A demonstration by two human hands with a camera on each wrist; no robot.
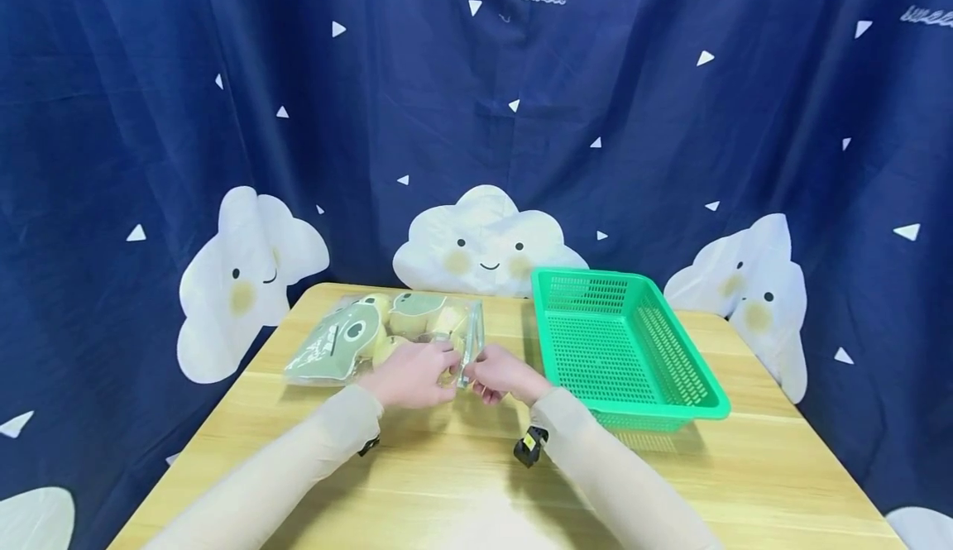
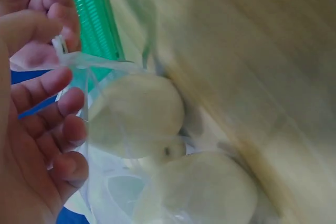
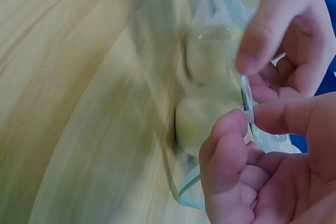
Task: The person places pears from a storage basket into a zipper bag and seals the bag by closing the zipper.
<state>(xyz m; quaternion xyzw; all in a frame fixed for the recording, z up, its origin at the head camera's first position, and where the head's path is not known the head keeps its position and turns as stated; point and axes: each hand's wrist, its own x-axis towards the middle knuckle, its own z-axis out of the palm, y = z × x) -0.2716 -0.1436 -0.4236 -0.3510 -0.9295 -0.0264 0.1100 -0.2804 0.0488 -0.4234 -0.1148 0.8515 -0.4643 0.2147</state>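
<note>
Bag: we saw one clear, crinkly plastic pouch (image 1: 387, 337) with a green frog print, lying on the wooden table (image 1: 462, 484) just left of the basket.
Inside the bag: smooth, pale yellow-green rounded pieces (image 2: 137, 115); we could count at least two in the left wrist view, more were too blurred to tell.
Left hand: our left hand (image 1: 413, 375) pinched the bag's near edge, fingers (image 2: 63, 109) curled on the film.
Right hand: our right hand (image 1: 505, 376) was clamped on a small white tab (image 3: 248, 115) at that same edge, thumb and finger together.
Basket: one green plastic mesh basket (image 1: 673, 368), rectangular, on the right.
Backdrop: navy cloth (image 1: 149, 120) with white clouds; it read "smile sweet".
</note>
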